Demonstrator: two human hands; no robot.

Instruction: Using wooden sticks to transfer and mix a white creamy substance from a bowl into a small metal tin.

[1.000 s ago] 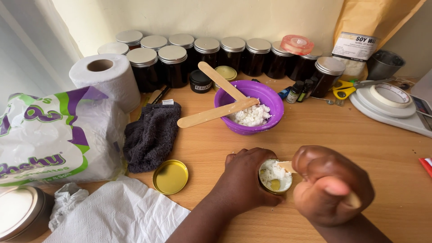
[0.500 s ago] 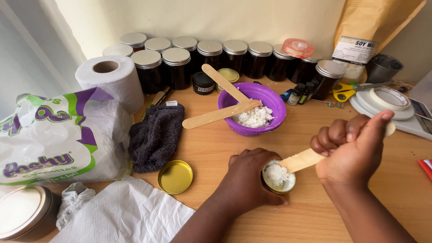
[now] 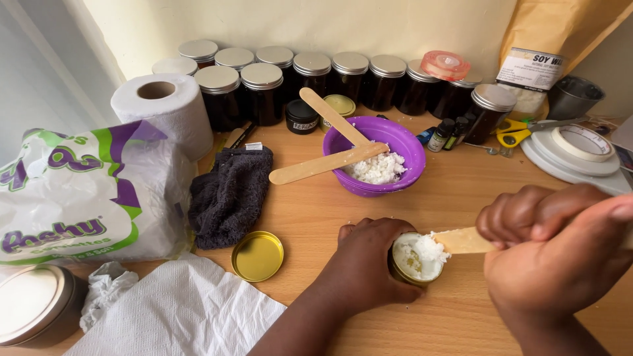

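at the front of the wooden table, my left hand wraps the small gold tin, bracing it upright so its open mouth faces up. my right hand pinches a flat wooden stick, its long axis running left to right, the wax-loaded tip over the tin's rim.

1 purple bowl, 3 wooden sticks, 1 toilet roll, 2 hands.
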